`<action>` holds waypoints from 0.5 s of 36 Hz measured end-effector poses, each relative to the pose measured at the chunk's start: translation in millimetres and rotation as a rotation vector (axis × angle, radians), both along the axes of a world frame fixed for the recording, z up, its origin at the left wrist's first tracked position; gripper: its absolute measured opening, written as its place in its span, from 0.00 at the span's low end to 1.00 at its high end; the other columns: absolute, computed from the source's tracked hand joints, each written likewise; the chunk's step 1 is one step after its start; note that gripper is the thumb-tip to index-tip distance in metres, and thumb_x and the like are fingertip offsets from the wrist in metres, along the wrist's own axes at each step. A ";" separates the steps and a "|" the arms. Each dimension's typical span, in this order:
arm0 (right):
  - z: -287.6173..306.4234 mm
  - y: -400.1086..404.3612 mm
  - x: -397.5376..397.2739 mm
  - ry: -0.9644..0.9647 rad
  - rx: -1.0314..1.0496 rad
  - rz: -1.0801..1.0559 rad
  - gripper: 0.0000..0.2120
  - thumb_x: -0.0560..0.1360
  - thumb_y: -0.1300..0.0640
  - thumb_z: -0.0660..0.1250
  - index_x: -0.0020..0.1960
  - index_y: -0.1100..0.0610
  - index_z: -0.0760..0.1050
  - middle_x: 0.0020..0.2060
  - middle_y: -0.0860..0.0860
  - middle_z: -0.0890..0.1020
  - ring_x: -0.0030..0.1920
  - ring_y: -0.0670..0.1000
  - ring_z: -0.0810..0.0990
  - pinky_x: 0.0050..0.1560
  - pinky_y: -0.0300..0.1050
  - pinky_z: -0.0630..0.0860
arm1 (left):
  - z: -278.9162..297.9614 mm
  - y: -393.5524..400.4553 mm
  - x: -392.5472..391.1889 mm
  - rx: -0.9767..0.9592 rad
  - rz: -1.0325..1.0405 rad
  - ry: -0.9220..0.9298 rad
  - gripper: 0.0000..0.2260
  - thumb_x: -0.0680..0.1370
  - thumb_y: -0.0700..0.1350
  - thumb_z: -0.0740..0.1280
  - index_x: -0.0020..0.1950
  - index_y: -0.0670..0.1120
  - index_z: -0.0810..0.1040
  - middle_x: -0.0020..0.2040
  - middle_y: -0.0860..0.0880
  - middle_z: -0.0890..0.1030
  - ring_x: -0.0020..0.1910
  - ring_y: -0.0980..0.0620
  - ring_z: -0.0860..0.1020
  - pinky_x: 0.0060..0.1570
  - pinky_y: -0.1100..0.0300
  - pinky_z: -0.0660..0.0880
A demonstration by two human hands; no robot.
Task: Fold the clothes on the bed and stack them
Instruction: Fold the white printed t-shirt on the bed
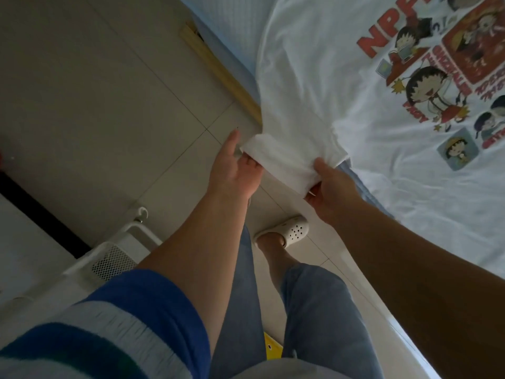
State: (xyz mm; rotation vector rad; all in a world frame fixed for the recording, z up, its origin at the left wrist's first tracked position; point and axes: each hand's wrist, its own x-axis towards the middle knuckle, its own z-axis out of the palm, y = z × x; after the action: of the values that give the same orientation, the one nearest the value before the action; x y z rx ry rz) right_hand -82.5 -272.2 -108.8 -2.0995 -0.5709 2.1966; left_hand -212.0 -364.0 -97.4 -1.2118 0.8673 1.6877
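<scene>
A white T-shirt (341, 86) with a red cartoon print lies spread on the bed (232, 31), print side up. One sleeve (284, 157) hangs over the bed's edge above the floor. My left hand (235, 170) holds the sleeve's left corner, fingers under the cloth and thumb stretched upward. My right hand (332, 192) pinches the sleeve's right corner between thumb and fingers. The sleeve is stretched between both hands.
A pale tiled floor (109, 91) lies left of the bed, with a wooden bed rail (218, 69) along the edge. A white mesh cart (114, 258) stands at lower left. My legs and a white clog (289, 231) are below. A yellow object (272, 348) lies by my leg.
</scene>
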 end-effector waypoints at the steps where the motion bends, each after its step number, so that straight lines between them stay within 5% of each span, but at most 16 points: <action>1: 0.1 -0.9 0.9 0.009 -0.004 -0.001 0.02 0.76 0.57 0.66 0.47 0.53 0.73 0.44 0.52 0.82 0.42 0.51 0.82 0.37 0.47 0.80 | -2.0 1.8 -2.9 -0.017 0.041 -0.010 0.07 0.76 0.45 0.68 0.48 0.42 0.74 0.49 0.36 0.79 0.51 0.39 0.79 0.54 0.44 0.75; 4: 0.1 -3.6 2.0 0.032 -0.004 -0.007 0.02 0.76 0.58 0.67 0.47 0.53 0.74 0.42 0.51 0.83 0.39 0.50 0.83 0.36 0.45 0.81 | -10.4 7.7 -7.8 -0.024 -0.009 -0.088 0.14 0.78 0.49 0.65 0.59 0.42 0.75 0.54 0.38 0.80 0.53 0.41 0.80 0.49 0.46 0.76; 10: -1.8 1.6 4.3 -0.009 0.016 0.016 0.03 0.76 0.58 0.66 0.47 0.53 0.73 0.42 0.51 0.82 0.40 0.50 0.82 0.36 0.45 0.80 | -17.5 -0.9 -13.9 -0.232 -0.242 -0.041 0.07 0.78 0.40 0.63 0.54 0.43 0.77 0.42 0.45 0.81 0.37 0.51 0.79 0.28 0.64 0.75; 14: -3.5 0.7 1.0 -0.014 0.049 0.089 0.05 0.77 0.59 0.64 0.46 0.50 0.72 0.40 0.49 0.81 0.40 0.48 0.81 0.43 0.48 0.81 | -17.9 -25.1 -19.4 -0.334 -0.348 0.113 0.06 0.76 0.39 0.67 0.52 0.41 0.77 0.46 0.45 0.83 0.42 0.51 0.81 0.39 0.61 0.79; 18: -5.4 -0.6 -2.6 -0.045 0.052 0.136 0.05 0.78 0.59 0.64 0.46 0.50 0.72 0.44 0.50 0.79 0.44 0.50 0.79 0.44 0.48 0.79 | -15.2 -43.3 -21.6 -0.309 -0.510 0.031 0.07 0.72 0.40 0.72 0.46 0.40 0.77 0.35 0.47 0.83 0.33 0.53 0.82 0.30 0.64 0.78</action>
State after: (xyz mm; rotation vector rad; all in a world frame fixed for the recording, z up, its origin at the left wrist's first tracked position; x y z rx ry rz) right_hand -85.1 -272.8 -114.2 -2.1490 -0.7881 2.1803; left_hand -233.7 -407.3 -112.6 -1.0442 1.3622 1.1916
